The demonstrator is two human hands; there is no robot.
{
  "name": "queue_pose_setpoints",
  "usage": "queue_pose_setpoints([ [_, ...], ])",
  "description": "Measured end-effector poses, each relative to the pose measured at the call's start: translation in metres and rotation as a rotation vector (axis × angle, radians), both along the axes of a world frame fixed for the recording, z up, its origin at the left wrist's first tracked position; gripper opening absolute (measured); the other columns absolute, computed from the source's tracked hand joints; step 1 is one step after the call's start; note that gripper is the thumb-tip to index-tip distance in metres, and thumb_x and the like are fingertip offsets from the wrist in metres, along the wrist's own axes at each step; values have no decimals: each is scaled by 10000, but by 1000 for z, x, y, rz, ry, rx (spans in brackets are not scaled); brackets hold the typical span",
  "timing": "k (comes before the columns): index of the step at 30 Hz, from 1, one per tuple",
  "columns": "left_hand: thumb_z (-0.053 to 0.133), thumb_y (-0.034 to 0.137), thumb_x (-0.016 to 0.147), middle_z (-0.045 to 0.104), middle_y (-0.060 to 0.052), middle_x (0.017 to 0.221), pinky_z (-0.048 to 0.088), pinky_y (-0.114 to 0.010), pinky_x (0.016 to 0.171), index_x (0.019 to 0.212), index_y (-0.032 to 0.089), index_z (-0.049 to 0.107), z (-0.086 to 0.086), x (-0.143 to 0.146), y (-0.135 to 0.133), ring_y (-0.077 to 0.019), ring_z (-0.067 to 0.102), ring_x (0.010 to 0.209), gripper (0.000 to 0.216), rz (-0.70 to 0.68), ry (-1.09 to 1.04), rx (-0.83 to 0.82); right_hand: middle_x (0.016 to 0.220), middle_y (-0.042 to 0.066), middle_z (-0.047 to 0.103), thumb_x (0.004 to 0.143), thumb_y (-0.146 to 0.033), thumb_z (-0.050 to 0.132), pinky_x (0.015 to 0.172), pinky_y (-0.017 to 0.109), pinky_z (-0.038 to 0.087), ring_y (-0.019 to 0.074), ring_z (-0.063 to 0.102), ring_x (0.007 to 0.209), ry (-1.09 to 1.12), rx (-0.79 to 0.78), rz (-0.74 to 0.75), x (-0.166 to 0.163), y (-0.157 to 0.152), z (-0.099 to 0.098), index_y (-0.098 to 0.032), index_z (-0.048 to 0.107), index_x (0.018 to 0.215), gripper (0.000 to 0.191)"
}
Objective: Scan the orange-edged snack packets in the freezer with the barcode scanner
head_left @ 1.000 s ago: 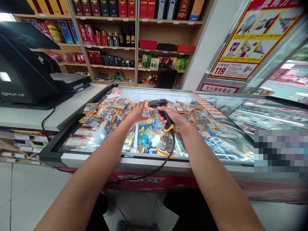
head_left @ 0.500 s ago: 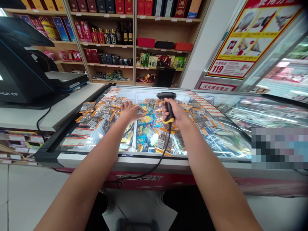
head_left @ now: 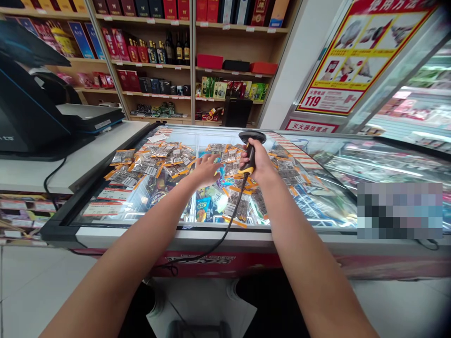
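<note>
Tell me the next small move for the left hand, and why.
Probably lower the left hand to pinch one orange-edged packet from the pile on its left: it looks open, with no packet visible in its grip, the pile lies close by on the freezer's glass top, and the right hand already holds the barcode scanner.

It was a shop: a barcode scanner (head_left: 251,155) was held over the glass-topped freezer (head_left: 105,234), price labels (head_left: 115,194) lay towards its near left corner, and a checkout terminal (head_left: 28,112) stood past its left edge. Boxes (head_left: 128,80) and bottles (head_left: 179,50) lined shelves (head_left: 232,43) beyond the far edge.
</note>
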State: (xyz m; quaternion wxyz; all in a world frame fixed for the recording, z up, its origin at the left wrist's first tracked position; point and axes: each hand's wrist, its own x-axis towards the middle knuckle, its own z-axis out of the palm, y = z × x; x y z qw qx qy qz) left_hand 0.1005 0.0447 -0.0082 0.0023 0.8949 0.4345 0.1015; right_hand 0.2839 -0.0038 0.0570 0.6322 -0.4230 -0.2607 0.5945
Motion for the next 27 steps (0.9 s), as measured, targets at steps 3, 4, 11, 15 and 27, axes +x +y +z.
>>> queue_pose_setpoints([
  [3,367,306,1055,266,-24,1793,342,-606,1209,1447,264,634,-8,14,-4,-401,270,1589,476,-31,53,-15,560,-63,493,1063,-421,553,381,154,372,55,397,378,-2,1,-2,-2,0,-1,-213,543,840,306],
  [4,344,295,1059,270,-20,1793,351,-604,1203,1471,259,615,-10,16,-4,-402,282,1583,495,-35,52,-15,559,-62,494,1065,-420,551,381,153,373,54,399,378,0,3,0,-2,0,-2,-211,546,840,308],
  [11,385,326,1048,431,-95,1699,371,-583,1159,1491,209,586,-5,10,-7,-417,392,1486,500,-27,53,31,562,-64,496,1072,-423,536,380,158,381,50,402,377,35,-1,37,0,1,-2,-202,554,843,318],
  [15,439,267,1005,734,-169,1229,377,-562,1077,1098,162,757,17,1,-17,-368,562,1257,348,-107,76,138,554,-61,490,1059,-426,558,367,165,373,58,390,378,20,-9,22,0,1,-2,-209,548,831,315],
  [27,480,573,1008,469,-139,1674,286,-551,1259,1573,253,470,-1,-28,14,-342,447,1520,650,-100,3,-92,586,-52,503,1060,-393,561,353,162,371,59,394,387,-120,-57,207,0,-5,-1,-206,577,895,250],
])
